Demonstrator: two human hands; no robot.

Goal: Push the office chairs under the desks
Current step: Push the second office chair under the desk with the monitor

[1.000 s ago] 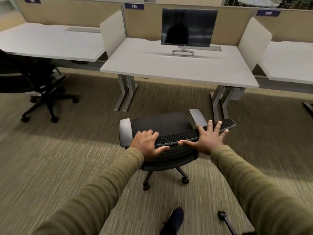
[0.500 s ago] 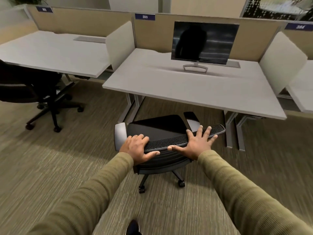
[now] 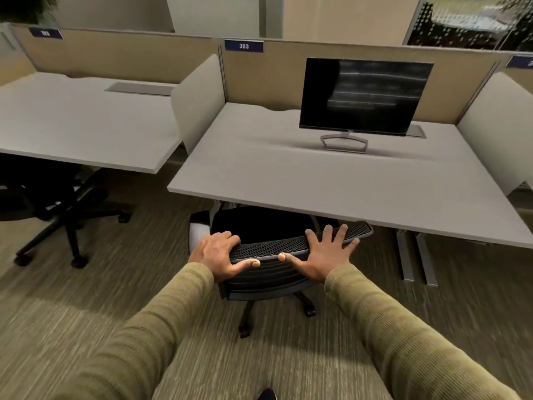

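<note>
Here, left hand [image 3: 217,254] curled over the office chair [image 3: 277,249] backrest, right hand [image 3: 324,255] flat and splayed, seat partly under desk [image 3: 331,180].

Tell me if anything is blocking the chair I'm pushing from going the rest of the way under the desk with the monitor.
Nothing visible blocks it. The chair already has its seat front beneath the desk edge, between the desk legs, with both hands on the backrest: left hand, right hand. The space under the desktop is hidden.

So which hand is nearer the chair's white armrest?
Left. The left hand grips the backrest end right beside the white armrest; the right hand lies flat further along, toward the opposite end.
</note>
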